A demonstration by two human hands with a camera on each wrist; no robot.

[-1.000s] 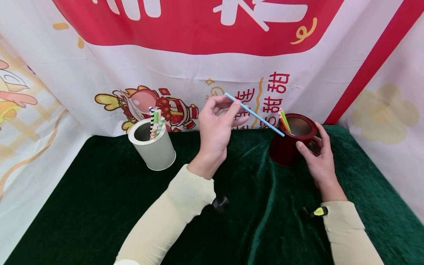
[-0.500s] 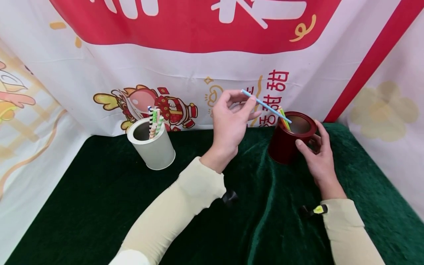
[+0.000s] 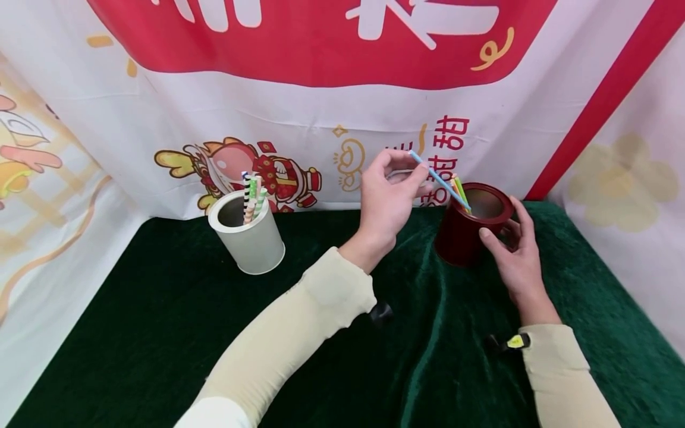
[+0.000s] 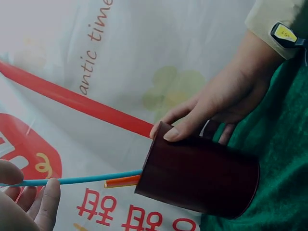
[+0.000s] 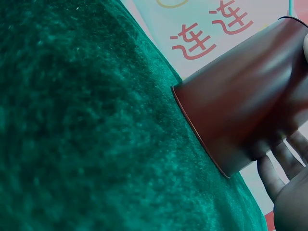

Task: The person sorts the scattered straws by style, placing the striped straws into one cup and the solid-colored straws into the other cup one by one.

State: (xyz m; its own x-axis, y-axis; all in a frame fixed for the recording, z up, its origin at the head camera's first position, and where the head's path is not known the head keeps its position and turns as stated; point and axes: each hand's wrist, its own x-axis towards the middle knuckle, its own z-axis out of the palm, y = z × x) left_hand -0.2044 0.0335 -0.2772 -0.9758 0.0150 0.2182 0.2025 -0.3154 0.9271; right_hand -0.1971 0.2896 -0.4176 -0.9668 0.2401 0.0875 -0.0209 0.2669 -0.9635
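My left hand [image 3: 389, 199] pinches the upper end of a thin light-blue stick [image 3: 437, 178] between thumb and fingers. The stick slants down to the right, its lower end at the mouth of a dark red cylindrical pen cup [image 3: 455, 241]. In the left wrist view the blue stick [image 4: 91, 179] reaches the cup's rim beside an orange stick [image 4: 122, 182]. Several thin yellow, green and orange sticks [image 3: 459, 187] lean inside the cup. My right hand [image 3: 518, 258] grips the cup's right side, thumb in front and fingers behind. The right wrist view shows the cup [image 5: 240, 96] standing on the cloth.
A white pen cup [image 3: 255, 246] holding several striped sticks [image 3: 249, 202] stands on the left. Dark green velvet cloth [image 3: 139, 333] covers the table. A printed white and red curtain [image 3: 299, 107] hangs right behind both cups, with more cloth at the sides.
My left hand has moved right with the blue stick, bringing its lower end from left of the red cup to the cup's mouth. The right hand stays on the cup.
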